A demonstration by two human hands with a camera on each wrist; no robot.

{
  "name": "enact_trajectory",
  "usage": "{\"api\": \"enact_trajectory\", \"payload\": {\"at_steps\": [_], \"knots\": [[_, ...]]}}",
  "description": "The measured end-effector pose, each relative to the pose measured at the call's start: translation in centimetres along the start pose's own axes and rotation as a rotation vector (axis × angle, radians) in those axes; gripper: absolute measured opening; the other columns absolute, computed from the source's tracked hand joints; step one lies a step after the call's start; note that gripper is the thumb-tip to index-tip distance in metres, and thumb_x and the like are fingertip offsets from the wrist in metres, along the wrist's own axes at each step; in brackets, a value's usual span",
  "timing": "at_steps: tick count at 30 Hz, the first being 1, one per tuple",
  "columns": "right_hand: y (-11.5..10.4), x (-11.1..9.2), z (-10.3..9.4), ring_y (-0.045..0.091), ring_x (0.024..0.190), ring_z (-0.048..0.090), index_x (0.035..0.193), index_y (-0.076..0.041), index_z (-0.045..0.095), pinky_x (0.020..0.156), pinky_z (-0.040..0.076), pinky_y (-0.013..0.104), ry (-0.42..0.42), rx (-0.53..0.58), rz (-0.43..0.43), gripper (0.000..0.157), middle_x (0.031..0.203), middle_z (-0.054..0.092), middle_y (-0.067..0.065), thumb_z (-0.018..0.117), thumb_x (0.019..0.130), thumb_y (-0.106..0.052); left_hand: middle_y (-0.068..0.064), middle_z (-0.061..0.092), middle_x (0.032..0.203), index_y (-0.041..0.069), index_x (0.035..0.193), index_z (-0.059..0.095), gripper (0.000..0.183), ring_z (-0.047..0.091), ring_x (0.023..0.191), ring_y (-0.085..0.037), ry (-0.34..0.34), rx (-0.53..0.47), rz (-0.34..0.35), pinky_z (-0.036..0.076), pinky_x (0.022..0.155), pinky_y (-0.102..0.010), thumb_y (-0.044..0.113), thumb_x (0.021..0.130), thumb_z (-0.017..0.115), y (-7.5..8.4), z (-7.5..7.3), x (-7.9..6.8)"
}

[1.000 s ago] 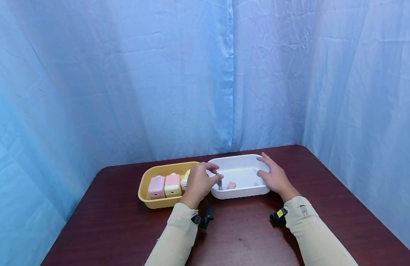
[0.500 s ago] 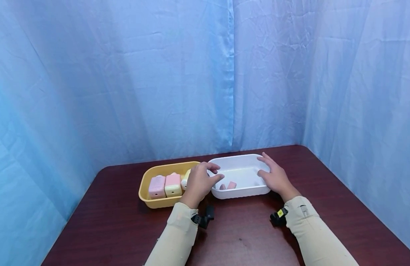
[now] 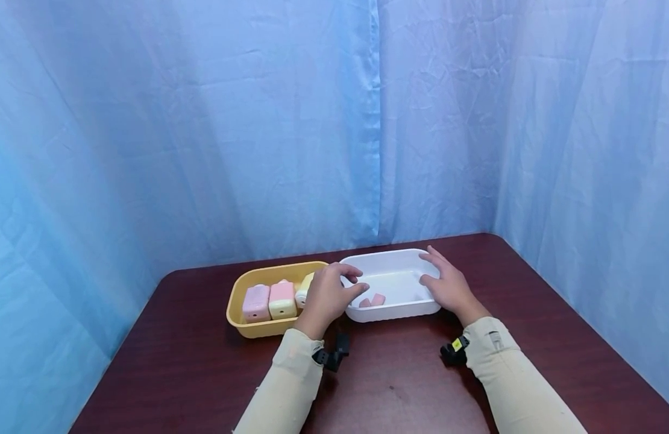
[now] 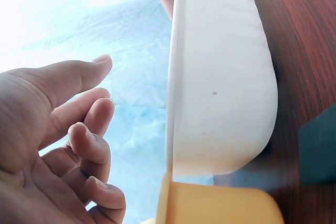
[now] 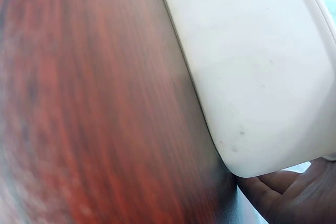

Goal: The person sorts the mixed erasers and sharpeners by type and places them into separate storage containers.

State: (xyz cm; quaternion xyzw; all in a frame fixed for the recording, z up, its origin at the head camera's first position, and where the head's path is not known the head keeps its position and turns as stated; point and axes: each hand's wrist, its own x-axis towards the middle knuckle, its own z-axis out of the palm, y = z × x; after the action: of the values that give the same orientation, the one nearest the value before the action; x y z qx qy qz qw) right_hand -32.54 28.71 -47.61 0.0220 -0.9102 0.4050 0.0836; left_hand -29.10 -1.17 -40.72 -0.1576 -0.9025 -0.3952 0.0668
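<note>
My left hand (image 3: pixel 329 295) hovers over the left end of the white tray (image 3: pixel 399 311), thumb and fingers apart and loosely bent. Nothing lies between them in the left wrist view, where the hand (image 4: pixel 63 135) is beside the tray's rim. Below its fingertips, inside the tray, lie a small pink block (image 3: pixel 378 299) and a second small pinkish piece (image 3: pixel 364 303). At the tray's right end, my right hand (image 3: pixel 449 290) grips the wall, its thumb over the inside. The right wrist view shows some of its fingers (image 5: pixel 262 190) by the outer corner.
A yellow tray (image 3: pixel 261 330) adjoins the white one on the left. It holds a lilac box (image 3: pixel 256 303), a pink and cream box (image 3: pixel 282 300) and a pale yellow one (image 3: pixel 303 292) partly behind my left hand. Blue curtains (image 3: pixel 291 132) surround the dark red wooden table (image 3: pixel 389 386).
My left hand has let go of a small dark and pinkish piece it pinched; a pinkish piece now lies beneath it in the white tray. My right hand stays in place.
</note>
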Motion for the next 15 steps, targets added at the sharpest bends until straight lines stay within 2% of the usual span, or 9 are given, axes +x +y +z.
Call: {"api": "enact_trajectory", "payload": {"at_steps": [7,15], "knots": [[0.2,0.1,0.0,0.041,0.158,0.019,0.157,-0.011,0.045,0.121,0.022,0.068,-0.002,0.001,-0.004,0.06,0.174,0.018,0.007,0.058,0.099,-0.017,0.002,0.072,0.1,0.018,0.108,0.079,0.026,0.058,0.079,-0.016,0.002,0.037,0.037,0.053,0.071,-0.029,0.034,0.087,0.085,0.1,-0.9,-0.6],[0.3,0.2,0.0,0.041,0.158,0.019,0.157,-0.011,0.045,0.12,0.022,0.067,0.0,0.001,-0.016,0.06,0.174,0.019,0.006,0.058,0.098,-0.017,0.004,0.07,0.096,0.02,0.107,0.081,0.027,0.054,0.077,-0.014,-0.008,0.134,0.069,0.049,0.069,-0.028,0.035,0.085,0.086,0.0,-2.1,-1.4]]}}
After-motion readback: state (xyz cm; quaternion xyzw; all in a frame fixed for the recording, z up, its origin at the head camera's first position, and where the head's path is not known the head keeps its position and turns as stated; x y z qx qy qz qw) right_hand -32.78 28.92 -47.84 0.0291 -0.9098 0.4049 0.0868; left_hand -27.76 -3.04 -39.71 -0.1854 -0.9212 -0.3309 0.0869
